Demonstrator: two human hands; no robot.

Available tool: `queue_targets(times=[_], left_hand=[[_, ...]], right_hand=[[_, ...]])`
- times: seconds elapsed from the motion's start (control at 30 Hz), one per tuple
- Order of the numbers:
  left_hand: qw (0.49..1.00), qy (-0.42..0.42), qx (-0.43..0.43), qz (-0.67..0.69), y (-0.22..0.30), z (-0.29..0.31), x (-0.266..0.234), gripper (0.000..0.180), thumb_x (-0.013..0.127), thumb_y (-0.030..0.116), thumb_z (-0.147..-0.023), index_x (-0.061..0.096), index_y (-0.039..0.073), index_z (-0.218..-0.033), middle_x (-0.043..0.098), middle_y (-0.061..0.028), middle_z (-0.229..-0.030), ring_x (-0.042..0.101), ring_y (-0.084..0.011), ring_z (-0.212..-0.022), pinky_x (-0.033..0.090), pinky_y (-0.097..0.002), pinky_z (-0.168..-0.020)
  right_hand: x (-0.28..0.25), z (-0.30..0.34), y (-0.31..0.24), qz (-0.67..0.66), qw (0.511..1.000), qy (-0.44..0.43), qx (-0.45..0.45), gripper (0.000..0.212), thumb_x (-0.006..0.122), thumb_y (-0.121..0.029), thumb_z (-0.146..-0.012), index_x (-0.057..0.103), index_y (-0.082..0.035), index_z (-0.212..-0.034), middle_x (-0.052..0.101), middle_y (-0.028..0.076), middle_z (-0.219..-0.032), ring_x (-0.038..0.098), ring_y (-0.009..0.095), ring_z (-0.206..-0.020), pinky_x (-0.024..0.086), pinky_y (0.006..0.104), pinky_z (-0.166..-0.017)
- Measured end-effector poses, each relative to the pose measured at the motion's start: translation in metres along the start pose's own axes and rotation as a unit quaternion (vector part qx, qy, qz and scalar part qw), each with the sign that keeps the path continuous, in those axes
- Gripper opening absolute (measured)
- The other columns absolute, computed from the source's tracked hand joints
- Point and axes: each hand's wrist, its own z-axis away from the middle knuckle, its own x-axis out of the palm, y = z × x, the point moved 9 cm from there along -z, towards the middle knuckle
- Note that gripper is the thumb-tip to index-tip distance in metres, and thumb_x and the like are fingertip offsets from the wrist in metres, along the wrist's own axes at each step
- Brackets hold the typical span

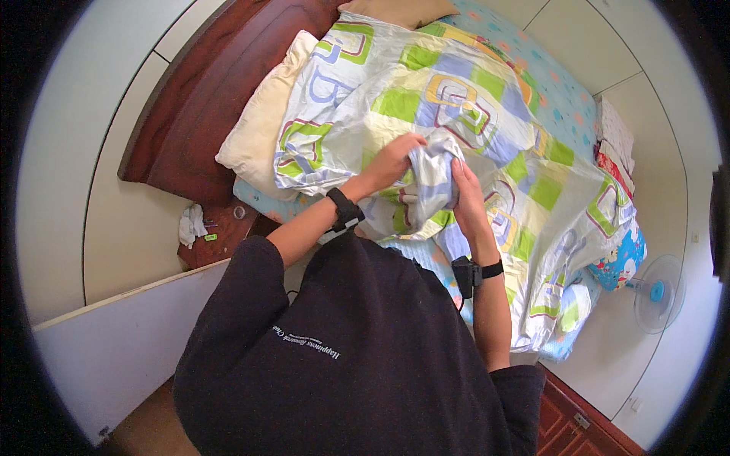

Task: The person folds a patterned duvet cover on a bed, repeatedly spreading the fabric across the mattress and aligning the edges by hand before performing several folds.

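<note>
A thin duvet cover [449,99], patterned with white, green, yellow and blue squares, spreads over much of the bed in front of me. Its near edge is gathered into a bunch [435,176] between my two hands, lifted off the rest. My left hand [395,158] pinches the bunch from the left, fingers closed on the cloth. On the other side, my right hand [469,196] grips it with the thumb up along the fabric; its other fingers are partly hidden. Both wrists wear black straps with small devices.
A cream pillow [262,121] lies by the dark wooden headboard [198,99]. Light blue sheet [551,57] shows beneath the cover. On the left, a bedside top carries crumpled tissue [192,226]. A blue patterned cushion [620,262] and a fan [660,292] are at the right.
</note>
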Motion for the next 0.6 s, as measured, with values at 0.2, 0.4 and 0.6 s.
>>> queue_targets(times=[0.2,0.4,0.6], left_hand=[[0.957,0.246,-0.006,-0.156,0.054,-0.027,-0.080,0.018,0.056,0.005,-0.063,0.038,0.002,-0.061,0.040,-0.0112,-0.052,0.039,-0.0256,-0.042,0.032,-0.0326,-0.040],[0.981,0.167,0.067,-0.070,0.102,-0.067,-0.050,0.019,0.060,0.005,-0.063,0.043,0.004,-0.071,0.044,-0.0114,-0.057,0.044,-0.0279,-0.048,0.036,-0.0315,-0.045],[0.976,0.170,0.092,-0.102,0.119,-0.073,-0.065,0.023,0.058,-0.001,-0.058,0.047,0.004,-0.077,0.047,-0.0100,-0.068,0.049,-0.0241,-0.056,0.039,-0.0290,-0.050]], right_hand=[[-0.004,0.017,-0.019,0.383,0.886,0.144,-0.218,0.051,0.060,-0.022,-0.073,0.036,0.003,-0.111,0.047,0.012,-0.093,0.046,0.021,-0.084,0.036,0.0298,-0.079],[0.049,0.005,0.002,0.436,0.850,0.063,-0.288,0.055,0.063,-0.017,-0.068,0.034,0.002,-0.111,0.042,0.019,-0.104,0.043,0.029,-0.097,0.034,0.0342,-0.082],[0.005,-0.012,0.001,0.325,0.891,0.182,-0.260,0.048,0.053,-0.002,-0.071,0.027,-0.005,-0.112,0.050,0.017,-0.081,0.053,0.030,-0.070,0.042,0.0346,-0.059]])
